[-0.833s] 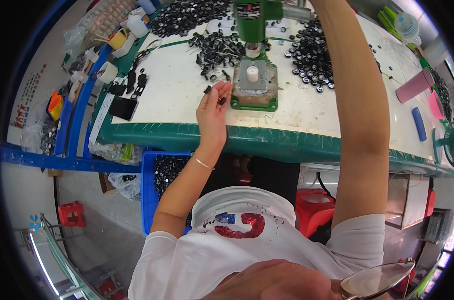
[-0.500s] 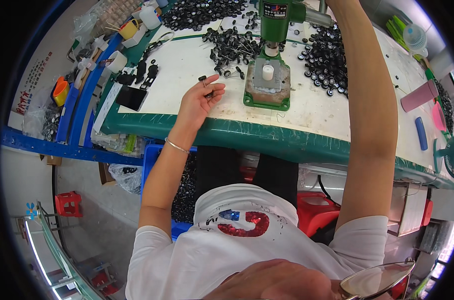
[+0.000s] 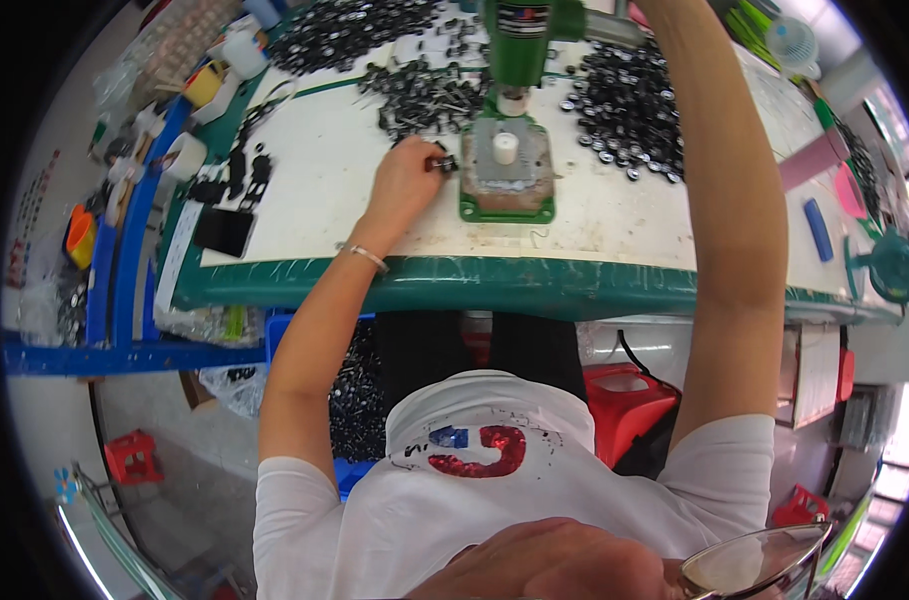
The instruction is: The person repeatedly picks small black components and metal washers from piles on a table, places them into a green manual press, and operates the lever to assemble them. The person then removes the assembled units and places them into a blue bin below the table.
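My left hand is closed at the left side of the press base, its fingers pinching a small black wheel with an axle; part of it is hidden by the fingers. Just right of it stands a green hand press. On its base a grey metal plate carries a white cylindrical fixture, under the ram. My right forearm stretches up past the press's side lever, and the hand itself is cut off by the upper edge.
Wheels on axles lie heaped behind my left hand. Loose black wheels are piled right of the press, more at the back left. A phone lies left, a blue roll-shaped object right. A blue bin of black parts stands below.
My left hand has moved forward toward the heap and turned over, its fingers drawing together round the wheel. The view has shifted slightly. My right arm stays raised by the lever.
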`<state>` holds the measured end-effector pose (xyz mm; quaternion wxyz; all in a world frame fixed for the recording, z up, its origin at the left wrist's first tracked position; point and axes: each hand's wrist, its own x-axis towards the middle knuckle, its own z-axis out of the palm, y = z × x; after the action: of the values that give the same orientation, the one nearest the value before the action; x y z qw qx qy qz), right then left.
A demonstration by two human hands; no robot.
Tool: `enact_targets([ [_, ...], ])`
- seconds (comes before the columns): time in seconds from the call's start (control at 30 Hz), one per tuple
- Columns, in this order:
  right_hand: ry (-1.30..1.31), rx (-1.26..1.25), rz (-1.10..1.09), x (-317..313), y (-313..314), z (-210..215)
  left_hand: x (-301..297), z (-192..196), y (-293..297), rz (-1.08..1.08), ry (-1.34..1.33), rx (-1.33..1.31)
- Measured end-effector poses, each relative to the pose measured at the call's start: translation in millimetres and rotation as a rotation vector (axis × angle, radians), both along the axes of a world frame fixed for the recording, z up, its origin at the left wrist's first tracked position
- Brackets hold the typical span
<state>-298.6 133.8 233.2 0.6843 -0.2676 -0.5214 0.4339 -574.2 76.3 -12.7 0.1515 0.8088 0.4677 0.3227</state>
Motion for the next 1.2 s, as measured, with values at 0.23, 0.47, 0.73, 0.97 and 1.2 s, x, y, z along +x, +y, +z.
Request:
enact_targets([
  [0.23,-0.248,-0.159,-0.267,21,-41,-19,-21,6,-12,-0.026,-0.794,-0.560],
  [0.47,-1.071,-0.163,-0.517,80,-113,-158,9,22,-4,-0.264,-1.222,-0.730],
  [0.73,-1.488,0.156,-0.750,62,-127,-226,38,15,21,-0.375,-1.328,-0.672],
  [0.97,-1.023,0.000,-0.588,34,-118,-210,33,23,17,-0.297,-1.128,-0.637],
  [1.2,-0.488,-0.346,-0.067,-41,-99,-200,37,21,12,-0.298,-1.092,-0.630],
])
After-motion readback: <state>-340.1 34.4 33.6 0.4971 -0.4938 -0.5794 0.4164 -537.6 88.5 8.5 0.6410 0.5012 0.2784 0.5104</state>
